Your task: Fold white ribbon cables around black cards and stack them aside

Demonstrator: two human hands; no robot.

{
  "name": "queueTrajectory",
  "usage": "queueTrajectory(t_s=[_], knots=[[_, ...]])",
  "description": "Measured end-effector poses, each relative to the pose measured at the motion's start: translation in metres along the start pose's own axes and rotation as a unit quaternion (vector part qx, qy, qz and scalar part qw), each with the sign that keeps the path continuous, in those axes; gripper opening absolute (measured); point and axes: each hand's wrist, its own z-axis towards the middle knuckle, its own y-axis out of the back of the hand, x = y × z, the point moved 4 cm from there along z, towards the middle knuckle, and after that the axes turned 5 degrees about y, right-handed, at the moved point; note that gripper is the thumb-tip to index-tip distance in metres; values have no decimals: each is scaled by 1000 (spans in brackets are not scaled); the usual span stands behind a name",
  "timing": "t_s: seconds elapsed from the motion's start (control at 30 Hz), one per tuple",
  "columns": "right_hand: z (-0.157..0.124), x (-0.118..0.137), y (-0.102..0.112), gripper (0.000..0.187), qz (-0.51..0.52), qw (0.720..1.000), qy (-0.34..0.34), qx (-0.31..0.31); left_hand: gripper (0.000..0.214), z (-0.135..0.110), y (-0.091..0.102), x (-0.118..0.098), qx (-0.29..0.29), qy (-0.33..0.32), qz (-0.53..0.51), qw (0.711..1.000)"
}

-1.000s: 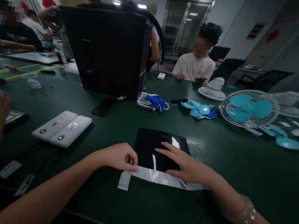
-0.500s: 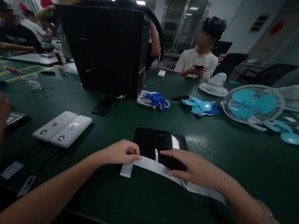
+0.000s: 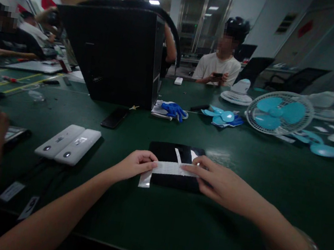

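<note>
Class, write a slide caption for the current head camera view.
The left hand pinches a white strip, the right hand touching it, over a black object on a green table.

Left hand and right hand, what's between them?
In the head view, a white strip spans from the left hand to the right hand, over a flat black object.

There is one long white printed strip (image 3: 166,167); one flat, glossy black rectangular panel (image 3: 165,152); two white, round-cornered plastic cases (image 3: 59,140); two thin dark phone-like devices (image 3: 115,117) (counting the one a seated person (image 3: 217,66) holds); one large black boxy tower (image 3: 115,53); one round white-caged fan head with light-blue blades (image 3: 275,111); two loose light-blue plastic blade sets (image 3: 227,116).
</note>
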Motion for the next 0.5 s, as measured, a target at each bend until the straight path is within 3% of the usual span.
queueTrajectory(t_s=[0.13,0.27,0.5], knots=[[4,-4,-20,55,-96,995,38,-4,28,-1,1,-2,-39,5,124,992],[7,-6,-39,56,-137,989,59,1,20,-2,-1,-6,-69,3,306,950],[11,-4,-45,52,-128,990,49,3,18,-1,-5,-5,-77,26,415,906]])
